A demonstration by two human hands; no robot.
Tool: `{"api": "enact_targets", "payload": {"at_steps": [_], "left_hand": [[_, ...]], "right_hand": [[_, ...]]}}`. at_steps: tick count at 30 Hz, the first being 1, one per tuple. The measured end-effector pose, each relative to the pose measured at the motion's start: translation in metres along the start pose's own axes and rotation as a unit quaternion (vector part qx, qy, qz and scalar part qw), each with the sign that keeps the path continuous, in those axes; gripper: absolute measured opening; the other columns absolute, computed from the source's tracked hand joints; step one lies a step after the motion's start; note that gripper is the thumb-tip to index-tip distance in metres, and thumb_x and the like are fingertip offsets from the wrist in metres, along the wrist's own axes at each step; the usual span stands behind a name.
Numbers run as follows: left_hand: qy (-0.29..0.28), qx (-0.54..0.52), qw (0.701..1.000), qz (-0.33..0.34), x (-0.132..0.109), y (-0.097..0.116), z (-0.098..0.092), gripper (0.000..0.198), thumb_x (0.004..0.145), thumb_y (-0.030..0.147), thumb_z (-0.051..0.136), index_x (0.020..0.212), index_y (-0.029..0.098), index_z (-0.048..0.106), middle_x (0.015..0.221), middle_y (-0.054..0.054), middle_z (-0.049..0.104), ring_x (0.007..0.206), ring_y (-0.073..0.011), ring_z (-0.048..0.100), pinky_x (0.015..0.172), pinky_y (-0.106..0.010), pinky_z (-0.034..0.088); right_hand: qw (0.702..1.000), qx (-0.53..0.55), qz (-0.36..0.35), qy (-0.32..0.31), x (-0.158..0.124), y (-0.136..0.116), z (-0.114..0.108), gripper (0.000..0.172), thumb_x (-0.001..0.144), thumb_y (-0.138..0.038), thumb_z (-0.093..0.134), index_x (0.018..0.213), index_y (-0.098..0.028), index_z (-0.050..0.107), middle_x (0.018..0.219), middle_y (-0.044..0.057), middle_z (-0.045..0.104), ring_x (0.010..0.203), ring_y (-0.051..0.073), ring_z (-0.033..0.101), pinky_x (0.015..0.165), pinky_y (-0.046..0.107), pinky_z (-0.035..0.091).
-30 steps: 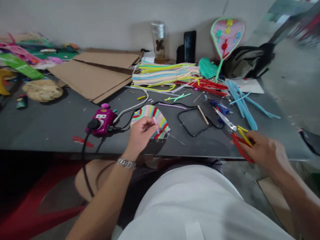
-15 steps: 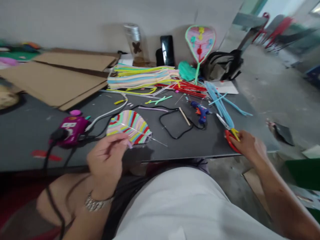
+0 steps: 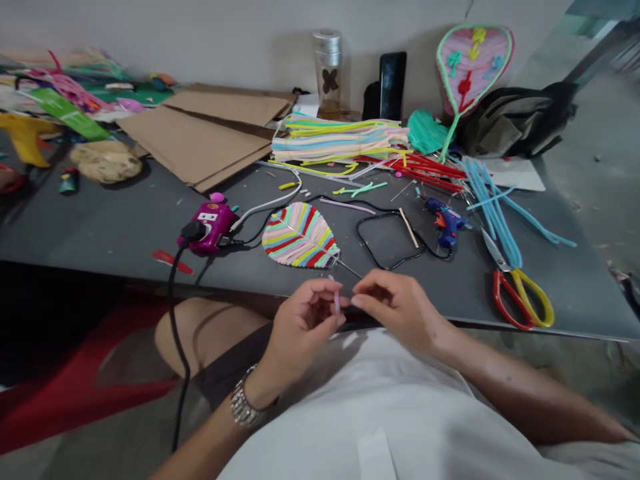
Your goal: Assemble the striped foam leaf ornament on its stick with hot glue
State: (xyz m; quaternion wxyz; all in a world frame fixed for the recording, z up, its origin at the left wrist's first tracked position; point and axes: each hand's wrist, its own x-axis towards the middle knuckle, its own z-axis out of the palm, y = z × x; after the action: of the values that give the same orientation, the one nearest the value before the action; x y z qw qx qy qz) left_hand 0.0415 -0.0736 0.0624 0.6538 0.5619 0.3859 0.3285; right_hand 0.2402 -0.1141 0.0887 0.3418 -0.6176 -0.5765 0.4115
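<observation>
Between the thumb and fingers of my left hand (image 3: 307,317) is a short lilac pipe cleaner (image 3: 337,301), held nearly upright at the table's front edge. My right hand (image 3: 395,303) is just beside it, its fingers curled and the thumb close to the index finger; whatever is between them is too small to make out. Beyond my hands lies a leaf-shaped piece of striped pipe cleaners (image 3: 300,237), with a thin stem (image 3: 349,269) pointing at my right hand. Scissors (image 3: 520,293) with red and yellow handles rest on the table to the right.
A blue glue gun (image 3: 445,221) lies by its looped black cord. Blue pipe cleaners (image 3: 495,213) and a striped bundle (image 3: 340,141) are farther back. On the left are a purple power socket (image 3: 213,227) and cardboard sheets (image 3: 210,140). A glass bottle (image 3: 329,77) stands near the wall.
My right hand has let go of the scissors, which now lie on the table, and has come over to my left hand. The view has swung left.
</observation>
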Motion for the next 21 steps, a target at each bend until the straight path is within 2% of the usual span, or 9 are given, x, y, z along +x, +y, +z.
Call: {"api": "enact_targets", "payload": {"at_steps": [2, 4, 8, 12, 15, 17, 19, 21], "left_hand": [[-0.004, 0.017, 1.000, 0.009, -0.003, 0.001, 0.001, 0.023, 0.081, 0.020, 0.076, 0.099, 0.021, 0.061, 0.085, 0.000, 0.070, 0.075, -0.0127, 0.067, 0.068, -0.023, 0.055], [-0.006, 0.042, 0.999, 0.010, -0.006, 0.000, 0.001, 0.018, 0.085, 0.019, 0.072, 0.092, 0.021, 0.055, 0.082, 0.002, 0.068, 0.074, -0.0114, 0.067, 0.066, -0.021, 0.053], [-0.025, 0.056, 0.998, 0.005, -0.008, -0.006, -0.001, 0.016, 0.087, 0.018, 0.069, 0.090, 0.020, 0.054, 0.084, 0.001, 0.071, 0.078, -0.0127, 0.072, 0.071, -0.021, 0.055], [-0.023, 0.065, 0.997, -0.022, -0.007, -0.012, -0.006, 0.015, 0.090, 0.024, 0.068, 0.103, 0.019, 0.064, 0.082, -0.001, 0.078, 0.077, -0.0158, 0.075, 0.072, -0.024, 0.056], [-0.014, 0.116, 0.993, -0.013, -0.007, -0.015, -0.013, 0.014, 0.093, 0.029, 0.065, 0.091, 0.017, 0.072, 0.078, -0.003, 0.077, 0.070, -0.0152, 0.071, 0.066, -0.023, 0.053], [0.019, 0.135, 0.991, -0.004, -0.008, -0.014, -0.022, 0.019, 0.094, 0.032, 0.064, 0.085, 0.017, 0.072, 0.077, -0.003, 0.076, 0.069, -0.0151, 0.069, 0.065, -0.023, 0.052], [0.082, 0.147, 0.986, 0.005, -0.011, -0.010, -0.032, 0.020, 0.094, 0.035, 0.065, 0.086, 0.018, 0.072, 0.076, -0.002, 0.074, 0.069, -0.0148, 0.066, 0.065, -0.023, 0.051], [0.155, 0.161, 0.975, 0.011, -0.014, -0.006, -0.044, 0.021, 0.092, 0.038, 0.067, 0.086, 0.018, 0.071, 0.076, -0.001, 0.071, 0.068, -0.0140, 0.062, 0.064, -0.023, 0.049]], "right_hand": [[0.988, 0.132, 0.049, -0.056, 0.013, -0.002, 0.016, 0.023, 0.085, -0.041, 0.072, 0.088, -0.018, 0.070, 0.078, 0.002, 0.073, 0.070, 0.015, 0.065, 0.064, 0.027, 0.050], [0.971, 0.211, 0.067, -0.085, 0.019, 0.001, 0.023, 0.028, 0.078, -0.043, 0.078, 0.084, -0.017, 0.070, 0.075, 0.001, 0.070, 0.069, 0.015, 0.065, 0.065, 0.027, 0.052], [0.964, 0.243, 0.057, -0.088, 0.020, 0.010, 0.025, 0.033, 0.073, -0.046, 0.085, 0.074, -0.017, 0.069, 0.074, 0.000, 0.064, 0.067, 0.013, 0.061, 0.063, 0.026, 0.051], [0.966, 0.239, 0.066, -0.067, 0.021, 0.012, 0.021, 0.027, 0.077, -0.040, 0.080, 0.074, -0.019, 0.064, 0.073, -0.001, 0.065, 0.067, 0.013, 0.061, 0.062, 0.025, 0.050], [0.991, 0.133, 0.007, -0.021, 0.026, 0.014, 0.016, 0.023, 0.086, -0.038, 0.072, 0.076, -0.019, 0.064, 0.074, -0.001, 0.066, 0.068, 0.013, 0.059, 0.063, 0.025, 0.047], [0.996, 0.000, -0.073, 0.043, 0.032, 0.015, 0.012, 0.024, 0.094, -0.037, 0.064, 0.078, -0.019, 0.065, 0.074, 0.001, 0.065, 0.068, 0.013, 0.057, 0.065, 0.026, 0.044], [0.967, -0.180, -0.151, 0.103, 0.039, 0.018, 0.010, 0.022, 0.099, -0.031, 0.058, 0.083, -0.018, 0.066, 0.082, 0.005, 0.067, 0.075, 0.016, 0.057, 0.070, 0.029, 0.043], [0.912, -0.350, -0.180, 0.117, 0.046, 0.021, 0.010, 0.017, 0.099, -0.022, 0.055, 0.090, -0.016, 0.068, 0.095, 0.010, 0.068, 0.083, 0.020, 0.058, 0.072, 0.031, 0.041]]}}
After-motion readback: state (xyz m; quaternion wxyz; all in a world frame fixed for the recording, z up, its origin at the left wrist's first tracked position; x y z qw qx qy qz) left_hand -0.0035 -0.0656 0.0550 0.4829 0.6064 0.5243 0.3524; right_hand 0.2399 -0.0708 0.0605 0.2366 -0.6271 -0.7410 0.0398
